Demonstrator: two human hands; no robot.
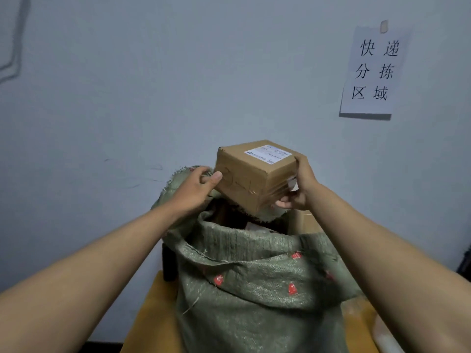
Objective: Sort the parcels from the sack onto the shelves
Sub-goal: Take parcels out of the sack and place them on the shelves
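**Cardboard parcel held above open sack**

Item 1. Cardboard parcel [251,174]: brown box, sealed with clear tape, a white shipping label [268,154] fixed to its upper face. It is held tilted in the air, directly above the mouth of the sack and in front of the wall. Print on the label is too small to be read.

Item 2. Right hand [297,186]: clamped on the parcel's right end, the thumb laid along the upper edge, the fingers curled beneath the lower corner.

Item 3. Left hand [197,186]: closed on the far rim of the sack, a fold of the cloth pinched between fingers and thumb. The thumb tip is seen at the parcel's left face; whether it touches the box cannot be told. The two hands are kept apart, one at each side of the parcel.

Item 4. Sack [260,289]: green woven cloth with small red marks, stood upright on a yellow-brown surface [150,314], mouth open. Further cardboard is glimpsed inside, in shadow.

Item 5. Paper notice [373,70]: white sheet with black Chinese characters, taped to the pale wall [153,72], upper right.
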